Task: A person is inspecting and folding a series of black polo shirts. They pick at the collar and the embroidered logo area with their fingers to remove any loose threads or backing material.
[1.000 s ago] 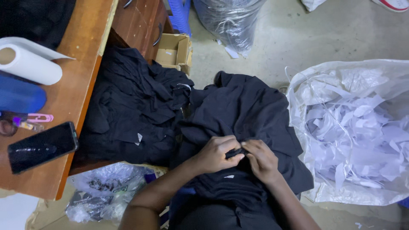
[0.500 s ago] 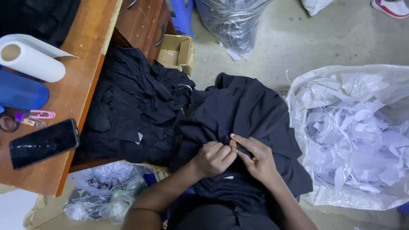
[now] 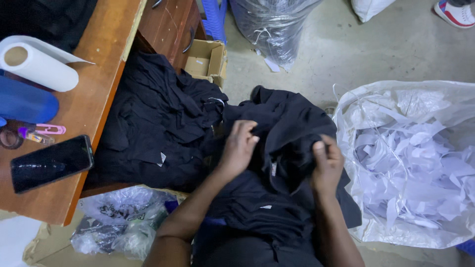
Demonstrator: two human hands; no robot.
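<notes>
While both hands work at it, the black garment lies bunched over the person's lap, just right of the wooden table. On its left side, the left hand has its fingers curled together on a fold of the cloth; on its right edge, the right hand pinches a raised ridge of the same cloth between thumb and fingers. Against the table's right edge, a heap of black clothes spills down beside the garment. On the table top rest a white paper roll and a dark phone. Beyond the table's far corner a small cardboard box stands on the grey concrete floor. Well right of the table, past the garment, a clear plastic bag holds white paper strips.
</notes>
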